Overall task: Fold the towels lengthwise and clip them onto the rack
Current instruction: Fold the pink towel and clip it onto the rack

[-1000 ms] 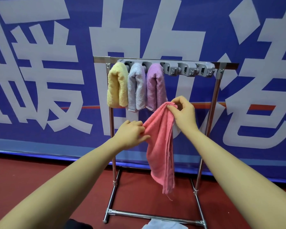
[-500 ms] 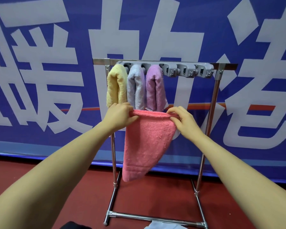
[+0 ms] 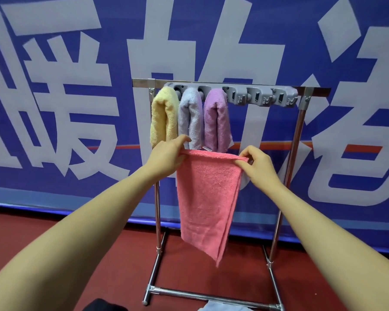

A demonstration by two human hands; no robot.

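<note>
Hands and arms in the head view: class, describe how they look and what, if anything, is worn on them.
Both forearms are bare, with no sleeves in view. The left hand and the right hand wear no gloves, and no rings, watch or bracelet show on the fingers or wrists. The nails that show are short and unpainted.

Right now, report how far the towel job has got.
Done: yellow towel, lavender towel and purple towel hang clipped on the rack. In hand: the left hand and right hand hold the pink towel by its top edge. Left: clip it into an empty clip.
</note>
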